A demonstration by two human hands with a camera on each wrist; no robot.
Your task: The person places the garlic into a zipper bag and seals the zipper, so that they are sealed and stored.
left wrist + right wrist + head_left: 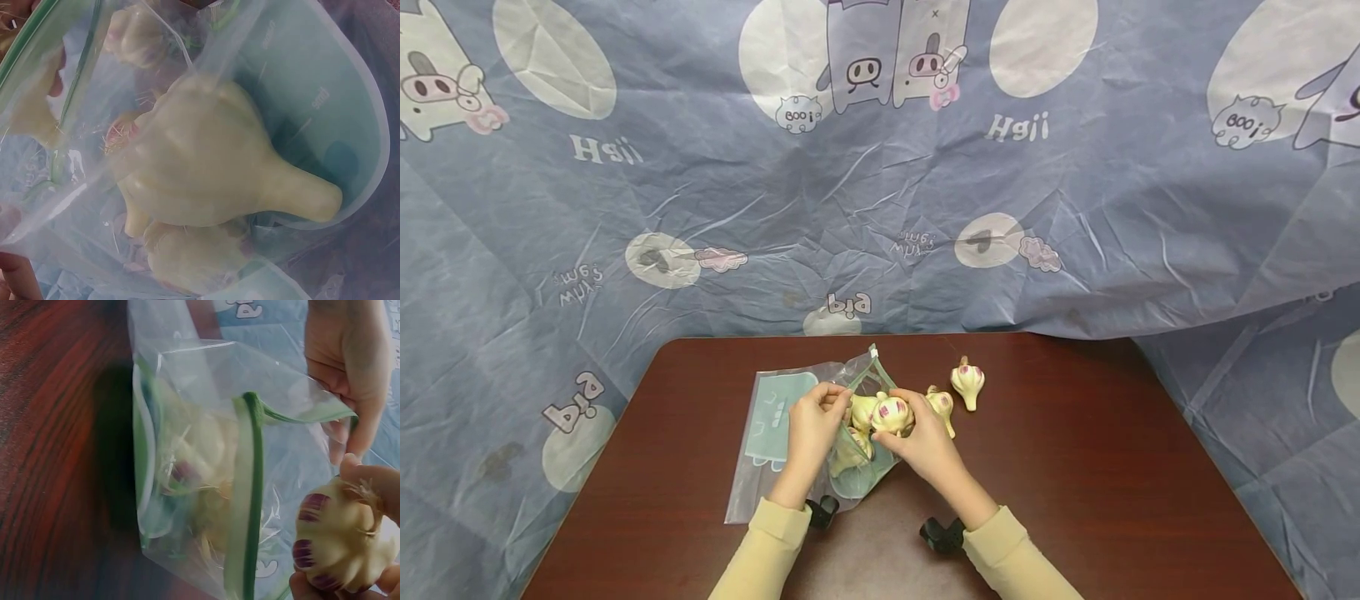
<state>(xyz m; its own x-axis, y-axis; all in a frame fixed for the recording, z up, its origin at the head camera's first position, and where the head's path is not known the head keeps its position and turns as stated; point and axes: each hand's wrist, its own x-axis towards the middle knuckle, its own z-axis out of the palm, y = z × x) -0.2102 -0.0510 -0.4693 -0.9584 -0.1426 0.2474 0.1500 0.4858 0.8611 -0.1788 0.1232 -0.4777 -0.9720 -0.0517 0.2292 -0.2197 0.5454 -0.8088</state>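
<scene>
A clear zip bag [865, 479] with a green seal strip [251, 487] stands with its mouth spread. My left hand [811, 429] pinches the edge of that mouth between thumb and fingers. At the opening, my right hand [927, 446] grips a garlic bulb [340, 540], cream with purple patches, its roots toward the thumb. Several other bulbs lie inside the bag; a large bulb [194, 156] shows through the plastic in the left wrist view. Right of the bag, a garlic bulb [941, 403] lies partly behind my right hand.
Another garlic bulb [967, 382] lies farther back on the dark red-brown table [1075, 475]. A flat clear bag with a teal print [771, 417] lies at the left. Behind the table hangs a blue-grey patterned cloth [850, 200].
</scene>
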